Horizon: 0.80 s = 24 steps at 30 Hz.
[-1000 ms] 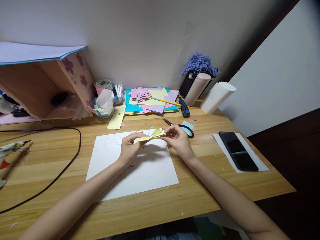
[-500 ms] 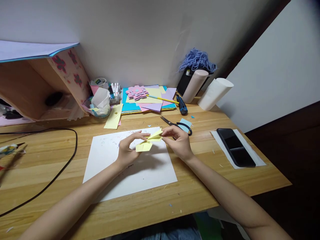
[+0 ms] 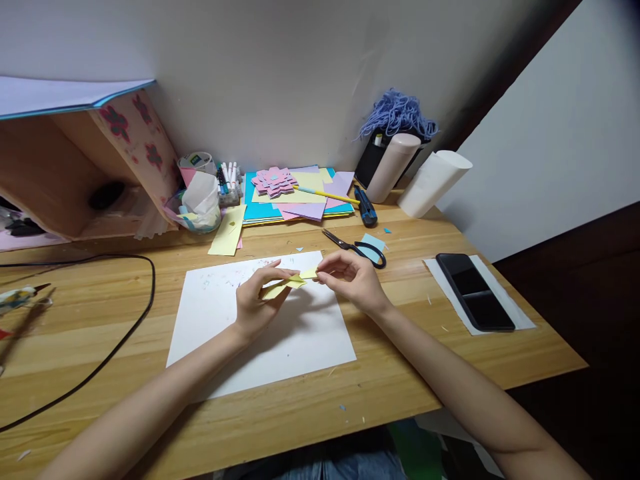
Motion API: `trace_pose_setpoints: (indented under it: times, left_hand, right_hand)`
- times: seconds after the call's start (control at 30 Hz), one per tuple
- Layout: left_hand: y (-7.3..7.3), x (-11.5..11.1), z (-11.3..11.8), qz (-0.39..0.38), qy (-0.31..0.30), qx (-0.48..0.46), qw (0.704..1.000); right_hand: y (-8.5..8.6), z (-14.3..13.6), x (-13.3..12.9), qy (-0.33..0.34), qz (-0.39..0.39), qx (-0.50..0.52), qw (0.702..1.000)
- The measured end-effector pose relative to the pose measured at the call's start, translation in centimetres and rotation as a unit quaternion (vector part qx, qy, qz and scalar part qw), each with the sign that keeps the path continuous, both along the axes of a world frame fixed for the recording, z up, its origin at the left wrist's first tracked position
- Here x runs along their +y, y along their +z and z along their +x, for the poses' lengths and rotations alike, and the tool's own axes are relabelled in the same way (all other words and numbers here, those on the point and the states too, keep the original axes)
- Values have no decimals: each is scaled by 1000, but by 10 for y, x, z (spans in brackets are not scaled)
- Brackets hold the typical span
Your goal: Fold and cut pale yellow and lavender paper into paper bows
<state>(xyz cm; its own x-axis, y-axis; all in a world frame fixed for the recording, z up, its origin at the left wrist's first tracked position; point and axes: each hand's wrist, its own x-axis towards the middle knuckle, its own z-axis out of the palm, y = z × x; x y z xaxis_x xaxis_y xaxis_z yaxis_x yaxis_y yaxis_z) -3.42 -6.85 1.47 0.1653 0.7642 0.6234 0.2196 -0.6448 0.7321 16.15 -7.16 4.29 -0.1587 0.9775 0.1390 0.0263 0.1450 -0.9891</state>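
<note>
Above a white sheet of paper [image 3: 250, 360], both hands hold a folded yellow paper piece [image 3: 281, 288]. My left hand [image 3: 256, 298] has its thumb and fingers closed around the left part, which is tilted and partly hidden by the fingers. A yellow flap at the far right end is pinched between the thumb and fingertips of my right hand [image 3: 357, 283]. Just behind the right hand lie black-handled scissors [image 3: 353, 247], partly over a light blue paper scrap [image 3: 373, 244]. Specks and smudges mark the white sheet.
At the back sit stacked coloured papers [image 3: 263, 212] with a pink paper flower [image 3: 274, 181], a pencil [image 3: 327, 195] and a blue utility knife [image 3: 366, 208]. A phone [image 3: 473, 290] lies right. A black cable [image 3: 135, 327] curves left, near a decorated box [image 3: 145, 167].
The yellow paper has been turned, so its wide lower petal now looks narrower and flatter. My right fingers have shifted slightly left along its right end.
</note>
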Motion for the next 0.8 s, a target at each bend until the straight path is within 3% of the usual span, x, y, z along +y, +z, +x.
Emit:
trace_pose_setpoints:
  times: [0.3,0.57,0.8]
  left_hand:
    - [-4,5,-2,71,-22,22,997]
    - [0,4,-3,130,-33,62,989]
    - [-3,6,-4,143,-27,77,986]
  right_hand:
    - [3,6,3,9,-30,0,999]
    - [-7,2,7,-16,-88,54,995]
    - [-4,3,7,-10,-55,49,997]
